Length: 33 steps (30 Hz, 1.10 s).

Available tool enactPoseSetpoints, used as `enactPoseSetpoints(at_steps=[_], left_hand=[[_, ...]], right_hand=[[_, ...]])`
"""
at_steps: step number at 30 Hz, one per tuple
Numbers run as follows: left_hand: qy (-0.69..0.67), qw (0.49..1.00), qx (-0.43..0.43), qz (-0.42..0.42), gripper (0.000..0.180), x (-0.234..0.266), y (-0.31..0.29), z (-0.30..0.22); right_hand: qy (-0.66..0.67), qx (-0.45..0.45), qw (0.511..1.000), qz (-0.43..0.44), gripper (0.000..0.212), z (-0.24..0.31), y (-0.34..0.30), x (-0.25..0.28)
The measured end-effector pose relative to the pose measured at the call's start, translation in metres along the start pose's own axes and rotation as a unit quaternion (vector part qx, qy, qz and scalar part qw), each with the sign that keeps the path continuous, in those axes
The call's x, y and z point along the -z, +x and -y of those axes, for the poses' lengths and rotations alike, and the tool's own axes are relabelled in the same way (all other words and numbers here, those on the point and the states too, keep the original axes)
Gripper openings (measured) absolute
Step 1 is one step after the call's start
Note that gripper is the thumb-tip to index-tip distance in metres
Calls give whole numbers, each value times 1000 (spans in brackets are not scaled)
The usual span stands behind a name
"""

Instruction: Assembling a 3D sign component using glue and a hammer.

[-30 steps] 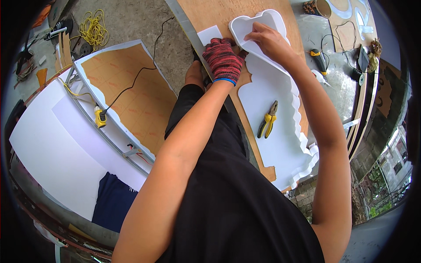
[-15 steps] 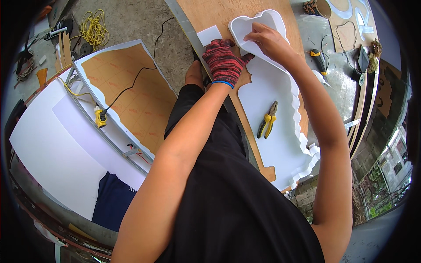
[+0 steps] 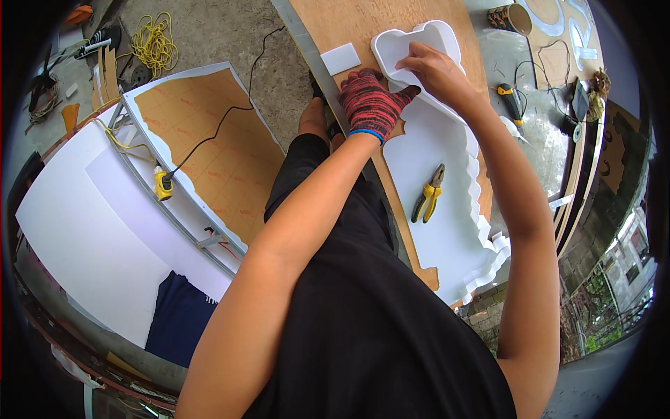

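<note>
A white plastic piece with a scalloped outline and a thin upright wall along much of its edge lies on a brown wooden board. My left hand, in a red and black knitted glove, grips its near-left wall, thumb toward the inside and fingers outside. Bare, my right hand reaches over the far wall, its fingers pinched inside the rounded far end. Whatever those fingertips hold is too small to make out. Yellow-and-black pliers rest on the white floor of the piece, and a small white rectangle lies beside my gloved fingers.
On the metal table right of the board are a yellow-and-black hand tool, a patterned cup and dark cables. At left, a framed panel bears a yellow plug connector on a black cord. Coiled yellow cord lies on the floor.
The white piece, the pliers and both hands appear slightly farther right and lower in the view. My hands keep nearly the same pose on the piece.
</note>
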<state>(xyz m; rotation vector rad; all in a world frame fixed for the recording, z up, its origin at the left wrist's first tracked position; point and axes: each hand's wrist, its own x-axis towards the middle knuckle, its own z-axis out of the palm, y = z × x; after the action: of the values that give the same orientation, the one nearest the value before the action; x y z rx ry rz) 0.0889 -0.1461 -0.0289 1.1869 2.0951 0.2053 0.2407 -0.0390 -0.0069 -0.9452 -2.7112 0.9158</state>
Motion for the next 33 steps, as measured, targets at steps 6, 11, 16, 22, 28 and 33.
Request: enactPoseSetpoints(at_steps=[6, 11, 16, 22, 28, 33], left_hand=[[-258, 935, 151, 192, 55, 25, -29, -20], [-451, 875, 107, 143, 40, -40, -22, 4], [-450, 875, 119, 132, 34, -33, -30, -13], [-435, 886, 105, 118, 47, -19, -32, -20], [-464, 871, 128, 96, 49, -27, -30, -20], [-450, 878, 129, 99, 51, -23, -32, -21]], right_hand=[[7, -11, 1000, 0, 16, -5, -7, -2], [2, -16, 1000, 18, 19, 5, 3, 3], [4, -15, 1000, 17, 19, 2, -2, 2], [-1, -22, 1000, 23, 19, 2, 0, 2], [5, -25, 999, 27, 19, 3, 1, 4], [6, -29, 999, 39, 20, 1, -2, 4]])
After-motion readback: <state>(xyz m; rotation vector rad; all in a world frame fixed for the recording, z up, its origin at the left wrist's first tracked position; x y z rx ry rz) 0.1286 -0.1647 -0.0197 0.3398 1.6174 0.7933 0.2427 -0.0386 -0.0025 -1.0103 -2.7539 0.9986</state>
